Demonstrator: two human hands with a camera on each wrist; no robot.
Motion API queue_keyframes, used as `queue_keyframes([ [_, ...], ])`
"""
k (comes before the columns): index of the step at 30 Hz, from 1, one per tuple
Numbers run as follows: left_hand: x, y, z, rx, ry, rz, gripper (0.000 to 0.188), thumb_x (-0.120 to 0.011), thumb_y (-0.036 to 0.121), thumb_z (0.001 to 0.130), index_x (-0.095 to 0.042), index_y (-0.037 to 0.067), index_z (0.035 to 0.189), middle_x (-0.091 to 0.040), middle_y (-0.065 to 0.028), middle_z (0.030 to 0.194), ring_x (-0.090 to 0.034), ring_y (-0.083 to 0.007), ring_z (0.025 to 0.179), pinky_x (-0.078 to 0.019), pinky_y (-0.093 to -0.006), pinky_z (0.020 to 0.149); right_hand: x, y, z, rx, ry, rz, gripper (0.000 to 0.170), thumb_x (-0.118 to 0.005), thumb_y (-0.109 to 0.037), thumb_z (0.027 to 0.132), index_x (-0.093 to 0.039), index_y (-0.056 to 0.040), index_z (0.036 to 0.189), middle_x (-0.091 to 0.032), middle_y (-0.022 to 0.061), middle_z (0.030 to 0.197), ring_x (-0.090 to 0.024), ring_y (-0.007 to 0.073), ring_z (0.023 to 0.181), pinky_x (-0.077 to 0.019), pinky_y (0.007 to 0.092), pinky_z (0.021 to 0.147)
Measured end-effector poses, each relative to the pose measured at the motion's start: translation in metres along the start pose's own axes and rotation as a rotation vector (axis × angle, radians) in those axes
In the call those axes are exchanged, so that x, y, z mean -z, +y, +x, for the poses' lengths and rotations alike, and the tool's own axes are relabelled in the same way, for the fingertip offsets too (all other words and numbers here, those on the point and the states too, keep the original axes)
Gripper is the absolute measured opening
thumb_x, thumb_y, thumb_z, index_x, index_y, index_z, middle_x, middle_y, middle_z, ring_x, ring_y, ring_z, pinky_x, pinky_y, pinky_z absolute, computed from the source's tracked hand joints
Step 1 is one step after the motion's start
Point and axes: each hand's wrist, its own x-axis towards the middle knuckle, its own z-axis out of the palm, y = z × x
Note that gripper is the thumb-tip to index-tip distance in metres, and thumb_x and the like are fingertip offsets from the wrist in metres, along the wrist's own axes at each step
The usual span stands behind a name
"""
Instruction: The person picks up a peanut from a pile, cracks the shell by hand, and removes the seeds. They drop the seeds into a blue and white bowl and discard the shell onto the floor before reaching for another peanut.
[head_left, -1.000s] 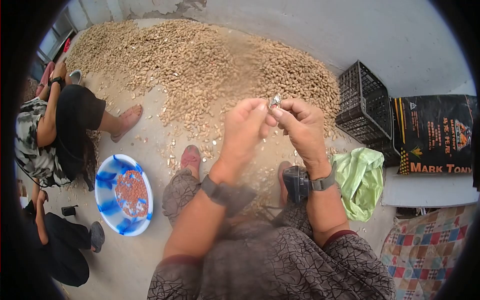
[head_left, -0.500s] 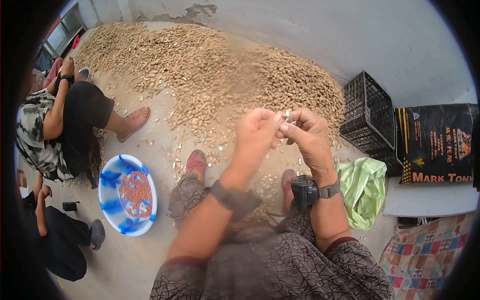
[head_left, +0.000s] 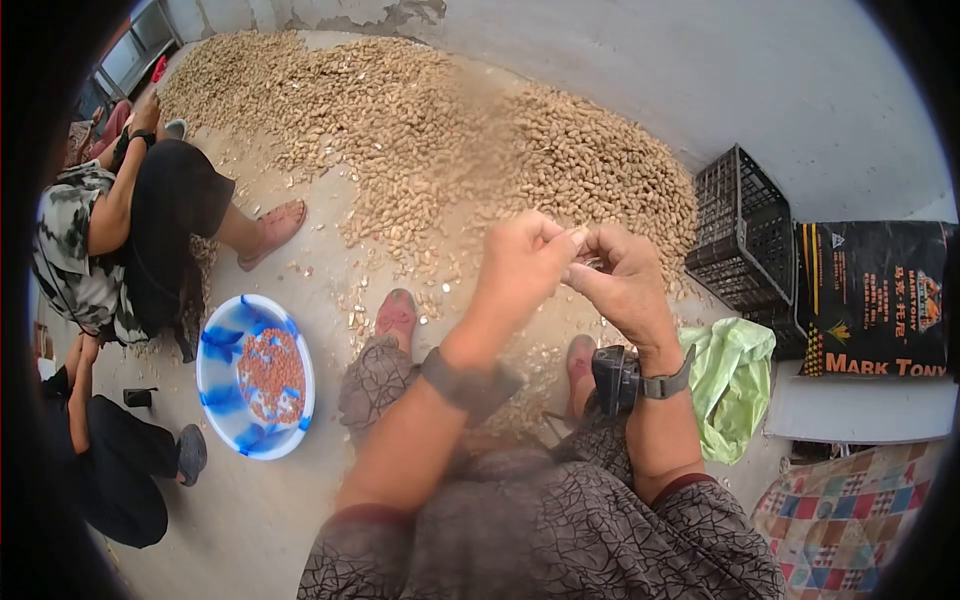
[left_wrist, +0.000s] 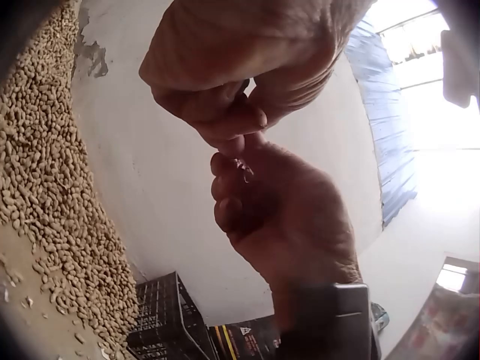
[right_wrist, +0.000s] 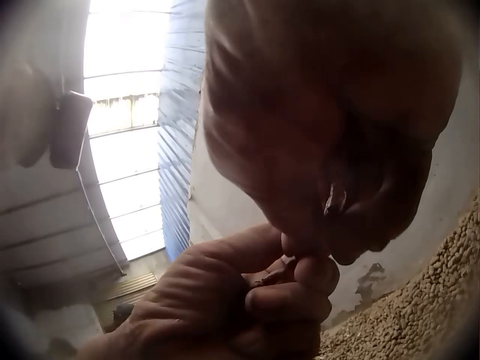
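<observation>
At far left, beside a seated person (head_left: 180, 210), shows the pale rim of a vessel (head_left: 176, 129), mostly hidden, its contents out of sight. Next, on the floor (head_left: 240, 520), stands a round white basin (head_left: 208, 352) marbled with blue, with reddish shelled peanuts (head_left: 270, 375) spread across its bottom. Behind, unshelled peanuts (head_left: 400, 140) lie loose in a long heap against the wall. In front of the heap, the left hand (head_left: 522, 272) has a narrow grip, thumb and finger pinching a shell sliver (right_wrist: 274, 278). Its fingertips meet those of the right hand (head_left: 632, 285), whose grip is also narrow, the curled fingers holding a pale shell fragment (right_wrist: 335, 196). Further right, a crumpled light-green bag (head_left: 730, 385) lies on the floor, its inside hidden. Beyond it stands a black latticed crate (head_left: 740, 222); I cannot tell what it holds. Rightmost is a printed black sack (head_left: 875, 290), contents hidden.
</observation>
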Motion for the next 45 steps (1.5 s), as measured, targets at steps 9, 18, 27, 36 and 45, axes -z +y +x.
queue_keyframes([
  [9,-0.006,-0.011,0.004,-0.157,-0.056,0.108,0.026,-0.067,0.018,0.080,-0.058,-0.001,0.065,-0.055,-0.0022,0.056,-0.050,-0.0070,0.053,-0.0391,-0.0240,0.045,0.006,-0.003,-0.002,-0.058,0.019,-0.095,0.008,-0.068,-0.007,0.072,-0.068,-0.0010,0.077,-0.063,0.0014,0.067,-0.055,0.0068,0.060,-0.0426,0.0212,0.053],
  [18,-0.001,-0.010,0.003,-0.050,-0.210,-0.042,0.019,-0.060,0.016,0.087,-0.060,0.004,0.072,-0.058,0.0005,0.068,-0.052,-0.0040,0.060,-0.0406,-0.0177,0.049,0.013,-0.007,-0.006,-0.115,-0.050,-0.002,0.008,-0.066,-0.009,0.073,-0.064,-0.0019,0.075,-0.063,0.0039,0.064,-0.052,0.0047,0.051,-0.0397,0.0179,0.043],
  [27,-0.002,-0.003,0.000,0.017,-0.225,-0.233,0.017,-0.055,0.018,0.091,-0.060,0.005,0.081,-0.058,0.0006,0.065,-0.044,-0.0015,0.050,-0.0314,-0.0156,0.042,0.022,-0.004,-0.007,-0.169,-0.062,0.229,0.010,-0.067,-0.016,0.076,-0.066,-0.0060,0.078,-0.066,0.0026,0.070,-0.055,0.0049,0.055,-0.0415,0.0172,0.045],
  [36,-0.004,0.008,-0.001,0.117,-0.199,-0.409,0.022,-0.054,0.022,0.091,-0.055,0.003,0.081,-0.054,0.0001,0.060,-0.042,-0.0025,0.049,-0.0308,-0.0142,0.043,0.020,-0.002,0.000,-0.266,-0.128,0.514,0.016,-0.059,-0.020,0.086,-0.064,-0.0048,0.085,-0.066,0.0019,0.073,-0.055,0.0043,0.061,-0.0403,0.0151,0.052],
  [45,-0.007,0.007,-0.003,0.095,-0.197,-0.377,0.019,-0.063,0.017,0.086,-0.053,0.004,0.077,-0.057,-0.0016,0.063,-0.046,-0.0031,0.049,-0.0317,-0.0155,0.041,0.013,0.011,0.002,-0.277,-0.043,0.641,0.013,-0.061,-0.016,0.085,-0.063,-0.0045,0.078,-0.063,0.0018,0.068,-0.052,0.0046,0.054,-0.0377,0.0148,0.046],
])
